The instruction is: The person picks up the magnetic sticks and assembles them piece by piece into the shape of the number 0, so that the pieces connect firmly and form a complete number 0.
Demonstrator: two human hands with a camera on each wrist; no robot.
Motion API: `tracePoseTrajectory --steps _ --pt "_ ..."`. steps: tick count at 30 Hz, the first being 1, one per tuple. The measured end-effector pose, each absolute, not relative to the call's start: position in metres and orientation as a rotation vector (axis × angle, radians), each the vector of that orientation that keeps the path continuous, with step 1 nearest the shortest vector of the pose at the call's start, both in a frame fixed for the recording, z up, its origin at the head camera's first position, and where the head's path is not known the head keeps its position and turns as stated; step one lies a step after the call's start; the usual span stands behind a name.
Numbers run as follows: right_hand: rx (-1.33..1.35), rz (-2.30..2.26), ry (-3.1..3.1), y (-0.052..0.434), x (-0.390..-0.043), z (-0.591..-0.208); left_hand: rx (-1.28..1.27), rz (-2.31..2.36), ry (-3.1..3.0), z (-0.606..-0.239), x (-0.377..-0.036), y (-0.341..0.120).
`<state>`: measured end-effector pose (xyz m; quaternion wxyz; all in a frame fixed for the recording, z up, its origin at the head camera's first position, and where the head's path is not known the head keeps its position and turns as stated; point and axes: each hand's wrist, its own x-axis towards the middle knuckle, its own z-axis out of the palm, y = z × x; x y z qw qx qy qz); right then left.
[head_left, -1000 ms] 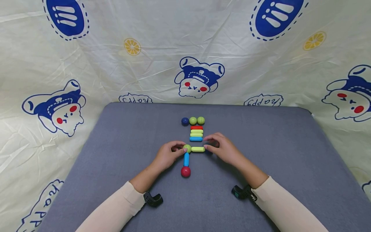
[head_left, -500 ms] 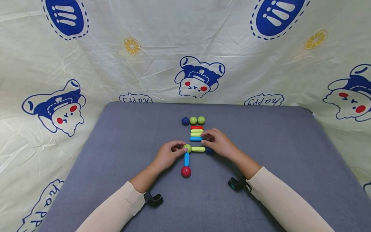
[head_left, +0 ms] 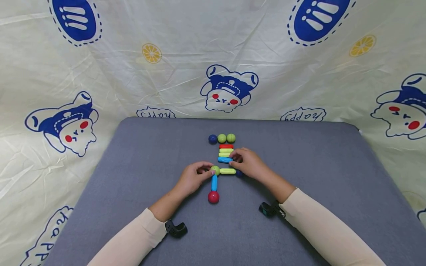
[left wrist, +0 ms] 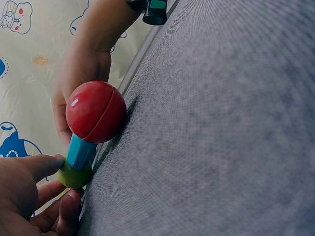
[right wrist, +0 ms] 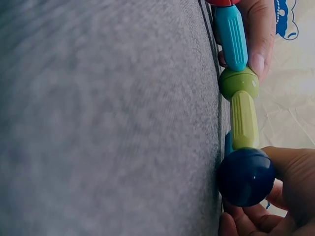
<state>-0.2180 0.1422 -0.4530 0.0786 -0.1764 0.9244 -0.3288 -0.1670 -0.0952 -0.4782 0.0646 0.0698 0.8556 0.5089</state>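
Since a second ago the right hand (head_left: 250, 163) has left the far end of the green rod (head_left: 227, 171) and gone up to the stack of rods; the left hand (head_left: 193, 178) has held its place.

Right hand: fingertips pinch the right end of the blue rod (head_left: 224, 159), the nearest piece of the stack (red, two green, blue). That rod now sits slightly askew against the green one above it. Palm faces down, wrist low over the grey mat (head_left: 133, 177), forearm running back to the lower right.

Left hand: thumb and forefinger curl round the green ball (head_left: 215, 170) at the corner of the built figure. From that ball the green rod runs right to a dark blue ball (right wrist: 246, 176), which lies under the right hand's heel, and a blue stick (head_left: 214, 182) runs toward the person to a red ball (head_left: 213, 196).

Three loose balls (head_left: 222, 138) sit in a row beyond the stack.
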Motion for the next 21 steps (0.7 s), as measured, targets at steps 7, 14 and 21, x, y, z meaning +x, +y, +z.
tracePoseTrajectory --steps 7,14,21 --pt "-0.507 -0.937 2.794 0.1384 -0.2172 -0.4506 0.226 1.538 2.587 -0.4789 -0.1668 -0.0951" --pt "-0.479 -0.986 2.781 0.1402 -0.2154 -0.4497 0.227 1.557 2.574 -0.4772 -0.1661 -0.0948" --pt "-0.381 -1.139 2.744 0.1464 -0.2097 -0.4441 0.209 1.561 2.576 -0.4760 -0.1661 -0.0944"
